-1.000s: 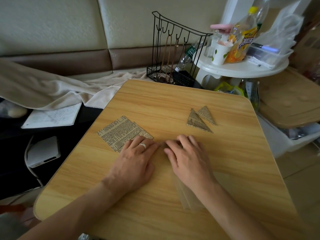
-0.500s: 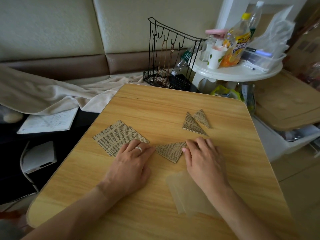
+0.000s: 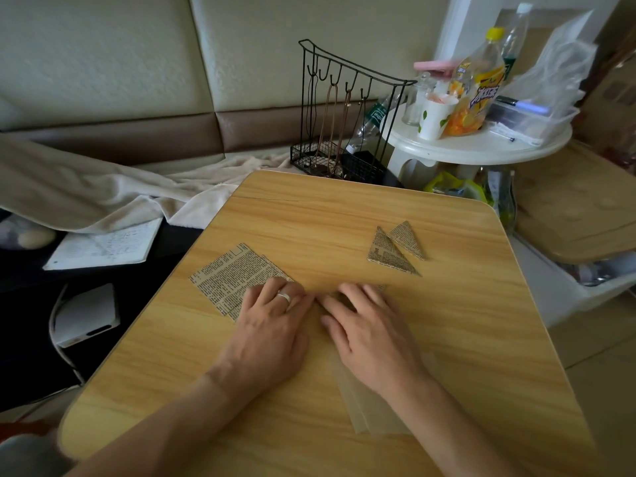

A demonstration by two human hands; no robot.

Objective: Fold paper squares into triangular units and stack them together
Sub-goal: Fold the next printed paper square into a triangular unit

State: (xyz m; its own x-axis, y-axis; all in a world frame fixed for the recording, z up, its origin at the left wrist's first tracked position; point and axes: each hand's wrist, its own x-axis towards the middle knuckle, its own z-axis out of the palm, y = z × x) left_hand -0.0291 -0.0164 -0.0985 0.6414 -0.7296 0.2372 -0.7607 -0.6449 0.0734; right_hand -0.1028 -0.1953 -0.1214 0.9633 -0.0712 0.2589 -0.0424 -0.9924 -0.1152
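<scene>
Paper being folded lies almost wholly hidden under the two hands, which half a second ago were apart with a printed triangle showing between them and have now closed together over it. Nearest the person, a few translucent sheets (image 3: 375,404) lie on the table (image 3: 481,339), partly under the right forearm. The left hand (image 3: 272,325), ring on one finger, lies flat with fingers straight, its tips meeting those of the right hand (image 3: 368,321); neither grip is curled round anything, both press down with open palms. Only a sliver of printed paper (image 3: 380,288) peeps out past the right fingertips. My reading is that the hands have swept inward to flatten a crease, so this unit is mid-fold and not yet a finished triangle.

Just left of the left hand, touching its knuckles, sits the pile of unfolded newsprint squares (image 3: 230,277), so more remain to do. Farther off to the right, well apart from the hands, two finished triangular units (image 3: 389,253) lie overlapping, one tucked partly over the other; that is the stack the present piece should join. Beyond the table's far edge stand a black wire rack (image 3: 344,115) and a white round side table (image 3: 478,146) with bottles.
</scene>
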